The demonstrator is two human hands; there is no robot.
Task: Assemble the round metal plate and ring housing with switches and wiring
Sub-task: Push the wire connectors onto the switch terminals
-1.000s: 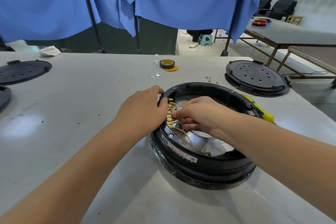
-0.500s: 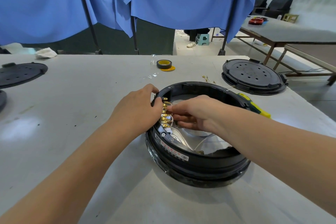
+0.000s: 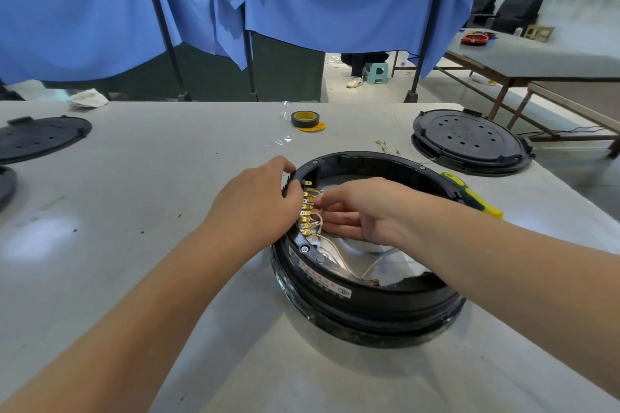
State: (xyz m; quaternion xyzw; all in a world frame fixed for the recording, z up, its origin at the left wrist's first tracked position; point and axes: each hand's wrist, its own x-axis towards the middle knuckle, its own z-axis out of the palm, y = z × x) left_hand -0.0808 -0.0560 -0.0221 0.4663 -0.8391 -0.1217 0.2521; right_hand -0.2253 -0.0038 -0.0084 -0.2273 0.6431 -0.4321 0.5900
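Ring housing point(image 3: 365, 292) centre-right of frame on table point(image 3: 134, 211). Left hand point(image 3: 258, 201) curled over rim, bracing. Right hand point(image 3: 365, 211) pinching white wire point(image 3: 318, 220) at brass terminals point(image 3: 307, 211). Advice: push connector straight on, keep rim steady, avoid bending tabs.

Black ring housing point(image 3: 365, 295) on grey bench point(image 3: 134, 211). Left hand point(image 3: 258, 201) grips housing's left rim; right hand point(image 3: 365, 208) reaches inside, fingers pinching white wire point(image 3: 339, 255) at row of brass terminals point(image 3: 307, 211). Tape roll point(image 3: 304, 119) behind.
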